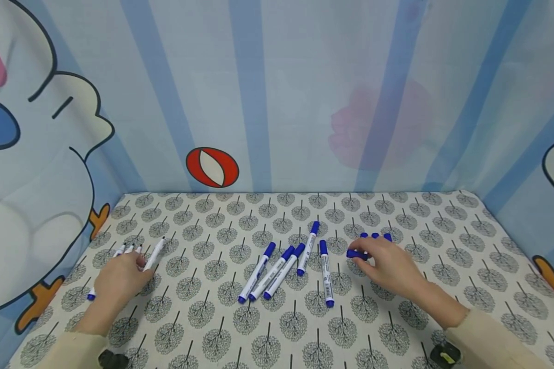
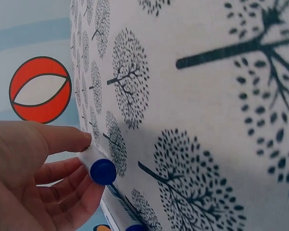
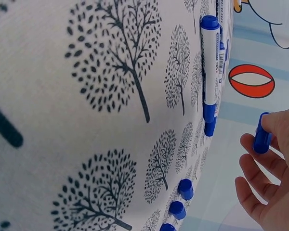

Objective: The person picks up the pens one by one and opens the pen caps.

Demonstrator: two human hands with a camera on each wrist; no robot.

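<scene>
My left hand [image 1: 120, 282] pinches an uncapped white marker [image 1: 154, 253] between thumb and fingers, its black tip pointing away. In the left wrist view, the blue end [image 2: 103, 172] of this marker faces the camera. Several other uncapped markers [image 1: 119, 250] lie beside and partly behind that hand. On the right, my right hand [image 1: 392, 265] pinches a blue marker cap [image 3: 262, 137] between thumb and forefinger, its other fingers loosely bent. Just beyond this hand stand three more blue caps [image 3: 185, 189] in a row on the cloth, partly hidden by it in the head view.
Several capped blue markers [image 1: 283, 271] lie between the hands, mostly slanted, with one capped marker [image 1: 326, 274] nearest the right hand. A tree-patterned cloth [image 1: 203, 328] covers the table. Behind its far edge hangs a striped blue curtain [image 1: 295, 102] with cartoon prints.
</scene>
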